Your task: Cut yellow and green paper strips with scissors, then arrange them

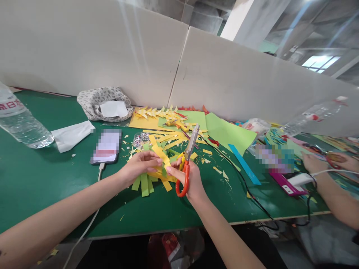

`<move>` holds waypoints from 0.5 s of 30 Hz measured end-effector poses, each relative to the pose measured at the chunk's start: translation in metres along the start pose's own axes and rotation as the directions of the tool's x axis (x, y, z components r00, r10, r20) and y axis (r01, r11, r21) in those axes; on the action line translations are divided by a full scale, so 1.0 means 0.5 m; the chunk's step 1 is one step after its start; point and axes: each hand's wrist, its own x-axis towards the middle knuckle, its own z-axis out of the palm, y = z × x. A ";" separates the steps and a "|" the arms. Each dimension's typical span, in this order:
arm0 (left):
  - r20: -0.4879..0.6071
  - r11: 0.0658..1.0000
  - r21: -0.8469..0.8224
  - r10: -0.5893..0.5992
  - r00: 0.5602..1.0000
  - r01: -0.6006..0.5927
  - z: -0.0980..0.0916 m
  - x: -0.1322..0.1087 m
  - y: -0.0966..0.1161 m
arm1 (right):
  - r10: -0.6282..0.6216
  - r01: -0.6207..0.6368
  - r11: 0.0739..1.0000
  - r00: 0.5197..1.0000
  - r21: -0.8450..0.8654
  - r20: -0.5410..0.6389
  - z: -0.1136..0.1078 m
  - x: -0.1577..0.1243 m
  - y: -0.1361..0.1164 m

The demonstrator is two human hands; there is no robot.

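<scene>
Scissors way too close to your own fingertips here

Your left hand (138,164) is pinching the yellow paper strip (161,155) between thumb and fingers, and your right hand (189,179) has its fingers curled through the orange scissors (186,164), blades sticking up toward the wall and looking nearly shut; its fingertips are also touching the same strip, so both hands are crowded onto one bit of paper; I'd guess a snip could nick a finger, or the strip tears since it's thin; the woven yellow-and-green piece (151,179) sits just under your hands on the green table (42,179) and could get dragged apart; the phone (106,146) and its cable (92,220) sit near your left wrist, easy to snag; a co-worker's hand (311,162) is working well off to the right.
</scene>
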 end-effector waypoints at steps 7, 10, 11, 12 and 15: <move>0.064 0.996 -0.014 -0.085 0.994 0.086 0.001 0.001 0.002 | -0.016 0.016 1.000 0.999 -0.003 0.033 0.001 -0.005 0.003; 0.074 0.999 0.001 -0.036 0.997 0.036 0.001 0.001 0.000 | -0.008 0.010 0.999 0.999 -0.048 0.045 0.002 -0.004 0.011; 0.076 1.000 0.008 -0.016 0.997 0.015 0.000 0.001 -0.001 | -0.009 0.012 0.996 0.999 -0.083 0.044 0.001 -0.003 0.013; 0.076 1.000 0.013 0.008 0.997 -0.009 0.000 0.001 -0.001 | -0.016 0.021 0.991 0.999 -0.131 0.039 0.000 -0.002 0.015; 0.061 0.996 0.025 0.084 0.995 -0.085 -0.002 0.002 0.001 | -0.070 0.076 0.938 0.997 -0.338 0.029 -0.010 0.000 0.013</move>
